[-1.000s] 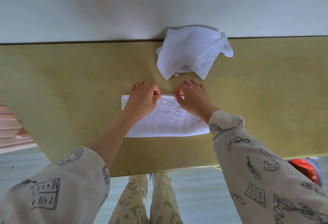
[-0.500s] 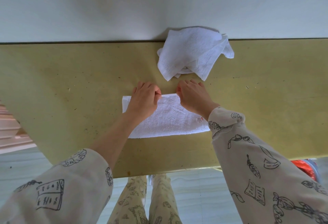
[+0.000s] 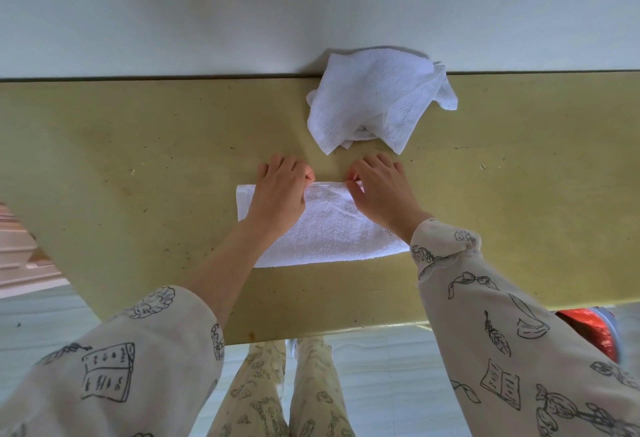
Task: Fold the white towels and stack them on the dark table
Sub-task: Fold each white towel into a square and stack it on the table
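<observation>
Both hands, left hand & right hand, pinch far edge of folded towel w/ curled grip; soft, light, floppy — take corners.

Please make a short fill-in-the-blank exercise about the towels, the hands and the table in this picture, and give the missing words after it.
1. The left hand and the right hand both hold the ____ edge of the folded towel.
2. The crumpled towel lies against the ____ behind the table.
3. The number of white towels in view is ____.
4. The table top looks ____ in colour.

Missing words: far; wall; two; yellow-green
</observation>
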A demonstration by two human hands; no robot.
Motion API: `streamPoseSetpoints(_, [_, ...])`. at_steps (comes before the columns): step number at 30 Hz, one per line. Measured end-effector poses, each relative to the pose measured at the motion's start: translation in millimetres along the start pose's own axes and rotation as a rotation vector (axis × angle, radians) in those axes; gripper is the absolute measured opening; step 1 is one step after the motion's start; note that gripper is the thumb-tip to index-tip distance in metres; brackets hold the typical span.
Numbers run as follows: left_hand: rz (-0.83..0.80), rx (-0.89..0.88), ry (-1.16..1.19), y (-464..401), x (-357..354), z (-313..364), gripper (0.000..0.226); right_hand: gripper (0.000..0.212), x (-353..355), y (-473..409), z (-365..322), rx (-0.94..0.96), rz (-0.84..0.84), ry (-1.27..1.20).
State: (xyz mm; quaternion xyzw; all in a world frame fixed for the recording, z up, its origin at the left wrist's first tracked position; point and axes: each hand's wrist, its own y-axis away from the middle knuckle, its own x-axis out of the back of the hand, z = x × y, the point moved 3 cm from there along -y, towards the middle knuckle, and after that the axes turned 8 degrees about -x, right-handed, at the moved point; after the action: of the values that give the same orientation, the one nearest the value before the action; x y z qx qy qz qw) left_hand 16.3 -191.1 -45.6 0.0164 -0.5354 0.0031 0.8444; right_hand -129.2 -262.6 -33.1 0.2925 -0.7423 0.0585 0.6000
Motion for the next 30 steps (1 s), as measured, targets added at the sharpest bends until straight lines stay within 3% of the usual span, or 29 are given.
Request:
streamPoseSetpoints(6, [0.053,-0.057,-0.045,4.2,-2.9,0.2,0.026,0.012,-5.5,11.4,2.3,0.030,0.071,-0.002])
streamPoseSetpoints(20, [0.084,-0.041,-0.143,6.4,-7.9,2.8,0.037,0.018,-5.0,1.9,4.7,-0.009,0.039,-0.009])
streamPoseSetpoints(27, [0.251,0.032,-0.162,24.4,-0.1,10.6,0.047,0.009,-10.3,10.4,14.8,-0.076,0.251,-0.018])
streamPoseSetpoints(30, [0.194,-0.074,-0.157,38.7,-9.9,32.4,0.041,0.010,-12.4,12.1,13.6,-0.102,0.327,-0.042])
